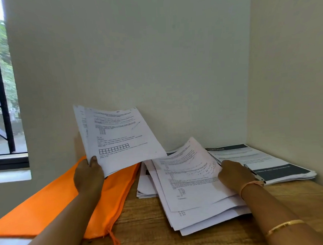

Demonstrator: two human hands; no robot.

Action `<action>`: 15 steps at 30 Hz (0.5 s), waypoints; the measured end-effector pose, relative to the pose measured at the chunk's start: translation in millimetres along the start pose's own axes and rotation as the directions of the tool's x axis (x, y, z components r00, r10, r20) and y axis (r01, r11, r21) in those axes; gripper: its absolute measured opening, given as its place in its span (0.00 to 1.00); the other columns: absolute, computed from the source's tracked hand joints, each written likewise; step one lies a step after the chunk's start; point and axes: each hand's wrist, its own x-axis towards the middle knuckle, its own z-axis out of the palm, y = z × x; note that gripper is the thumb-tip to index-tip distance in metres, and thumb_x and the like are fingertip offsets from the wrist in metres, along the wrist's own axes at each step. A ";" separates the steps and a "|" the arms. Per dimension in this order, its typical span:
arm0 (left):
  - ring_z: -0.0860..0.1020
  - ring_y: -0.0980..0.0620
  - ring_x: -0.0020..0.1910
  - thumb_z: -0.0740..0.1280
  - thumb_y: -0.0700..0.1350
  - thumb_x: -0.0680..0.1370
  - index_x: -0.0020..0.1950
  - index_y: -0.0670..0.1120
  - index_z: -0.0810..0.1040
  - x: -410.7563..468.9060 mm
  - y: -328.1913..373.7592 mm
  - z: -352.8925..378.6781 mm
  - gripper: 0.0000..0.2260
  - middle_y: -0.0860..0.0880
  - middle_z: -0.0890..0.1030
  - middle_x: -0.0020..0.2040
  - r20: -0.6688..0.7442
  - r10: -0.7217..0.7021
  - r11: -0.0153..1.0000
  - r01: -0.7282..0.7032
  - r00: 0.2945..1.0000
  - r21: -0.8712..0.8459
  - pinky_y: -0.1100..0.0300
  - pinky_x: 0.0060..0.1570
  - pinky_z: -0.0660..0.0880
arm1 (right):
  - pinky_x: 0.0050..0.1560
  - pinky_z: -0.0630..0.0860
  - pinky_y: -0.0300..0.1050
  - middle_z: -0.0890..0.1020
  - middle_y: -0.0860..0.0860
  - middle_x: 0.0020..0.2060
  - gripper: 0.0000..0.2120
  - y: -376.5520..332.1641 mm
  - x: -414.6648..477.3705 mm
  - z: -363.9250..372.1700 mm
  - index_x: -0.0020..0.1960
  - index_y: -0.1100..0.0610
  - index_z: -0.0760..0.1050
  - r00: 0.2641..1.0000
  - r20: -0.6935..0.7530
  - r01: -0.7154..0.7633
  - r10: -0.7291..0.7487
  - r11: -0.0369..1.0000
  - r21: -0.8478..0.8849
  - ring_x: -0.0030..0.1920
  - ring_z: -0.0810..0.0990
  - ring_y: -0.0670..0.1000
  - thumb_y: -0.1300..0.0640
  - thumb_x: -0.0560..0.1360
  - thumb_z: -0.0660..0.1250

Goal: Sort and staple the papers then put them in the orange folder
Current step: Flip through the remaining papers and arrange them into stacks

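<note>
My left hand (89, 174) grips a small sheaf of printed papers (118, 137) by its lower left corner and holds it tilted up above the orange folder (55, 203). The folder lies flat on the left of the wooden table, its zip pull hanging near the front. My right hand (233, 173) pinches the right edge of the top sheet (189, 175) of a loose pile of papers (203, 216), and that sheet curls upward. A silver stapler (256, 175) lies just right of my right hand, partly hidden by it.
A neat stack of sheets with dark header bands (266, 162) lies at the back right, in the corner of the walls. More sheets (145, 188) stick out from under the loose pile. The window (2, 92) is at the left. Bare wooden table (143, 234) shows in front.
</note>
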 end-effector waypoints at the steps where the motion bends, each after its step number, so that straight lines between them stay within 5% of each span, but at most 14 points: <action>1: 0.71 0.44 0.44 0.55 0.45 0.82 0.50 0.36 0.74 0.2 0.5 0.5 0.14 0.35 0.77 0.50 0.005 0.003 1.000 -0.003 1.000 -0.003 0.54 0.41 0.64 | 0.51 0.71 0.44 0.77 0.55 0.57 0.11 -0.5 0.1 1.3 0.57 0.57 0.72 1.000 0.003 0.003 -0.003 1.000 -0.021 0.56 0.76 0.55 0.61 0.77 0.55; 10: 0.70 0.45 0.45 0.56 0.45 0.82 0.51 0.35 0.74 -7.0 15.4 1.3 0.15 0.38 0.76 0.48 -0.032 0.098 0.992 -0.100 0.995 -0.081 0.55 0.43 0.64 | 0.60 0.72 0.51 0.72 0.56 0.61 0.17 -4.4 -1.7 8.3 0.65 0.56 0.66 0.999 -0.028 0.015 -0.019 0.989 -0.146 0.61 0.73 0.58 0.54 0.77 0.56; 15: 0.71 0.45 0.44 0.56 0.45 0.82 0.47 0.38 0.73 -12.8 22.3 1.6 0.13 0.42 0.73 0.44 -0.016 0.149 0.980 -0.150 0.989 -0.129 0.56 0.41 0.63 | 0.55 0.71 0.48 0.74 0.55 0.58 0.14 -11.1 -0.7 5.8 0.62 0.56 0.70 0.956 -0.273 0.085 -0.109 0.992 -0.096 0.59 0.73 0.57 0.55 0.78 0.56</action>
